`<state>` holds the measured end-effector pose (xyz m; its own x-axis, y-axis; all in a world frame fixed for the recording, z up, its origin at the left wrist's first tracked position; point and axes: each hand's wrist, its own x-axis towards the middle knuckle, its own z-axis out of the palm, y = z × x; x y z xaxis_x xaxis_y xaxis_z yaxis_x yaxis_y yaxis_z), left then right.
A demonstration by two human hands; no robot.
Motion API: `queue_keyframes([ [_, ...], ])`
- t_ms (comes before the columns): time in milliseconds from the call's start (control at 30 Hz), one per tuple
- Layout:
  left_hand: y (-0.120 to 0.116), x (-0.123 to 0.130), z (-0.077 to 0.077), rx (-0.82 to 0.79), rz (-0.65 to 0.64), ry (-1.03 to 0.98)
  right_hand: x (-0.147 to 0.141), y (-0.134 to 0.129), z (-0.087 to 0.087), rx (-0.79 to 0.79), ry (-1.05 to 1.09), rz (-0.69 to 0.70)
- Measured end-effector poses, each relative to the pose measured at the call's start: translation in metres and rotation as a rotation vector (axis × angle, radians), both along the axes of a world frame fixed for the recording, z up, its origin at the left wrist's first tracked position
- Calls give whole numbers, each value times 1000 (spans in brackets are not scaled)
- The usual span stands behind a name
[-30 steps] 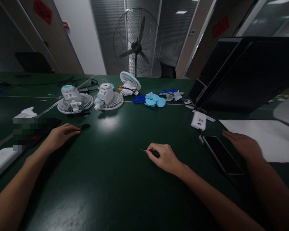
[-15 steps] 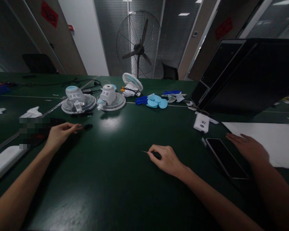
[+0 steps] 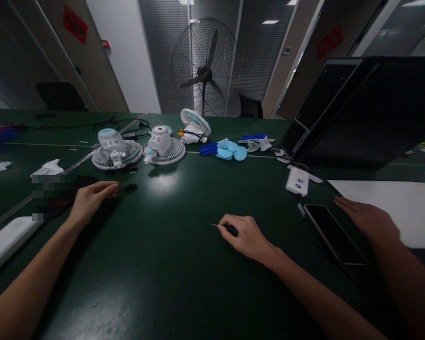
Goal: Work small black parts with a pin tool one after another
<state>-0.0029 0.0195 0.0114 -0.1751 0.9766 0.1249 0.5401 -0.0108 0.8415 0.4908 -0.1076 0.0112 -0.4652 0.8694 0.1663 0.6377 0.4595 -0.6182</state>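
My left hand (image 3: pixel 92 200) hovers at or rests on the left part of the table, fingers pinched together. Whether anything small is between them is hidden. Just right of its fingertips lies a small black piece (image 3: pixel 131 188), apart from them. My right hand (image 3: pixel 246 237) is closed around the dark handle of a small screwdriver (image 3: pixel 230 229), whose thin metal shaft points left over the middle of the table. Beyond my left hand, two white fan units (image 3: pixel 116 150) (image 3: pixel 163 145) lie on their round grilles.
Another person's hand (image 3: pixel 368 219) lies at the right, beside a phone (image 3: pixel 335 233). Farther back are a third small fan (image 3: pixel 194 126), light-blue fan blades (image 3: pixel 232 149) and blue gloves (image 3: pixel 208 148). A white power bank (image 3: pixel 297 181) and large black monitor (image 3: pixel 361 113) stand right; white case (image 3: pixel 10 241) left.
My left fingertips have drawn back slightly from the small black piece. My right hand keeps the screwdriver in nearly the same place. The whole view has shifted a little.
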Motion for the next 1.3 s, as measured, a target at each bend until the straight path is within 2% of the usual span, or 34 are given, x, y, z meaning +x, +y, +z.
queue_keyframes([
  [233,4,0,-2,-92,12,-128,1,0,-1,3,-5,-6],
  [300,5,-2,-3,-115,0,-112,1,0,-2,-4,-1,0],
  [500,10,-11,-7,-103,-79,298,1,0,-1,-11,-13,0],
  [567,10,-10,-8,-78,-89,359,1,0,0,-6,-15,0],
  [867,-5,5,3,12,-65,212,0,-1,-1,-19,-3,7],
  [1300,-4,3,1,53,-56,330,0,0,-2,-21,-9,10],
])
